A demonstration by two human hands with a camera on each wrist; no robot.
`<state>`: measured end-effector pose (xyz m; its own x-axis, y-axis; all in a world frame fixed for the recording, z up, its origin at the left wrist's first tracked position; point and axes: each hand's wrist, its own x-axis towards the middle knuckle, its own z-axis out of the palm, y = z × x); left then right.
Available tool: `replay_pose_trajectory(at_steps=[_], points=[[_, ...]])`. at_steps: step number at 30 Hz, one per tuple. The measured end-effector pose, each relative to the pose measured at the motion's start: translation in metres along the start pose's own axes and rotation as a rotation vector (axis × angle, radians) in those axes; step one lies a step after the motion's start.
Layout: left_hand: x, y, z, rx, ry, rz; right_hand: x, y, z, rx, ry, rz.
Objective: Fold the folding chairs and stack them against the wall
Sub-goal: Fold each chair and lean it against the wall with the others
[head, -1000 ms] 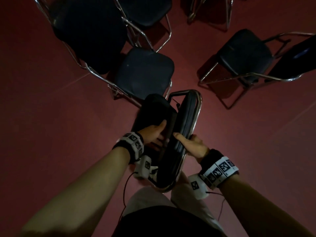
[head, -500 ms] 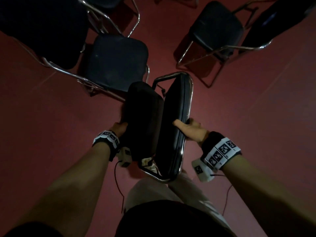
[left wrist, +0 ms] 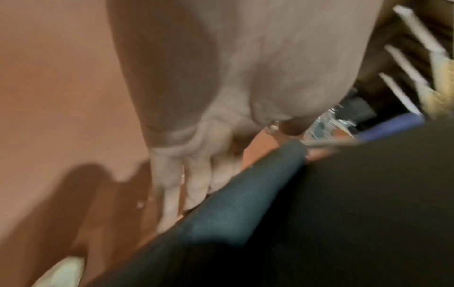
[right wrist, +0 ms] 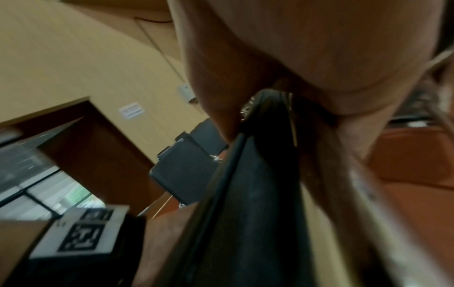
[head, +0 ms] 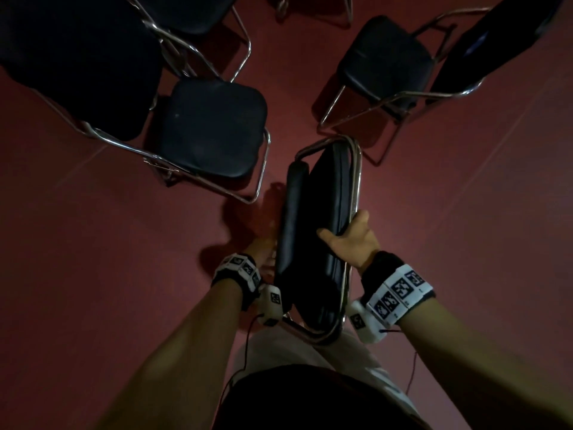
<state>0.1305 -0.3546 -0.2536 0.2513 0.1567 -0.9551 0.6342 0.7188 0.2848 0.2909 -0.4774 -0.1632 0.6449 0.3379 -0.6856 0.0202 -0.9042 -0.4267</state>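
Gripping folded chair [head: 325, 231] between fingers [head: 361, 220].

Hidden grips, cropped chairs

I can't see my left hand [head: 262, 243] fingertips behind the folded chair [head: 322, 231]; wrist views are motion-blurred, and the far open chairs [head: 214, 131] run off the head view's edges.

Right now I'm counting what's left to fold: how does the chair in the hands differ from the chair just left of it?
The held chair is folded, seat pad against its backrest; the left chair is open, its seat flat. The held chair is gripped by the right hand, the left hand against its seat pad; nobody touches the left chair, which stands on the red floor. Both have dark padding and chrome tube frames.
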Motion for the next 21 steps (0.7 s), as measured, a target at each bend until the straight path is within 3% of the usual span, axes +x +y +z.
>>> replay_pose_trajectory(at_steps=[4,11,16,19,21], points=[[0.017,-0.006,0.013,0.043,-0.133,0.003,-0.004,-0.009,0.005,-0.046,0.053,-0.019],[0.008,-0.013,0.026,0.087,-0.043,-0.033,-0.009,0.004,0.005,-0.026,0.169,-0.023],[-0.012,0.009,0.026,0.395,0.037,0.037,-0.002,0.012,-0.003,-0.021,0.099,-0.031],[-0.022,0.031,0.022,0.561,0.086,0.224,-0.002,0.013,-0.011,-0.033,0.029,-0.017],[-0.039,0.055,0.025,0.627,0.087,0.432,-0.004,0.011,-0.023,-0.041,-0.002,-0.032]])
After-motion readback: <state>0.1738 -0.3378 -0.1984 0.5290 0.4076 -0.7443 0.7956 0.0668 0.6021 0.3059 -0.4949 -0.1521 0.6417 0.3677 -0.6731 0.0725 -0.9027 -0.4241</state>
